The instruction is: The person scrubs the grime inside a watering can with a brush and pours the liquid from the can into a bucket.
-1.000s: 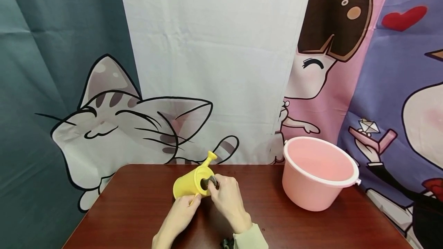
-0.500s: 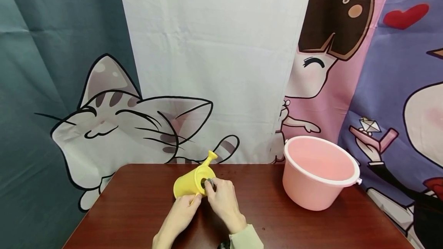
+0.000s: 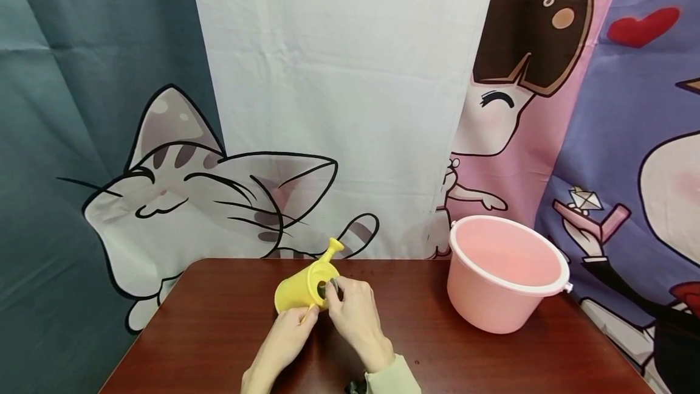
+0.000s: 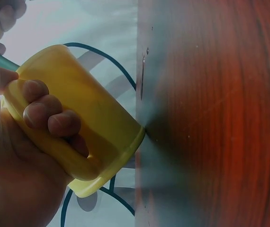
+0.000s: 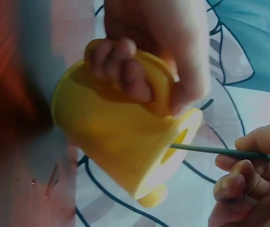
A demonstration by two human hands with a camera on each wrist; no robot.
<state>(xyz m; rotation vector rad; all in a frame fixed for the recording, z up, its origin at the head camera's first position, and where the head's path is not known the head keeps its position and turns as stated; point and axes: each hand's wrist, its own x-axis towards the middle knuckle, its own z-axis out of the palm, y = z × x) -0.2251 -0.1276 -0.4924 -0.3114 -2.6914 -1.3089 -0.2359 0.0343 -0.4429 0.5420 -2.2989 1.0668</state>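
Note:
A yellow watering can (image 3: 294, 293) with a short spout leans over the table, its round opening facing right and toward me. My left hand (image 3: 288, 334) grips its handle, fingers wrapped through the loop in the left wrist view (image 4: 49, 106). From the right, my right hand (image 3: 355, 318) pinches a thin dark grey-green stick (image 5: 215, 150), seen side-on in the right wrist view. The far end of that stick goes into the can's opening and is hidden inside, so I cannot tell what kind of tool it is. The can's lower edge is right at the tabletop in the left wrist view.
A pink bucket (image 3: 487, 306) with a white rim stands at the right of the brown wooden table (image 3: 208, 333). Behind the table's back edge hangs a printed cloth (image 3: 339, 78) with cartoon figures. A small dark object (image 3: 356, 387) shows by the right sleeve (image 3: 395, 377).
My right hand has shifted slightly left and turned at the can's opening, and less of the dark stick shows outside. The left hand and the watering can have stayed put.

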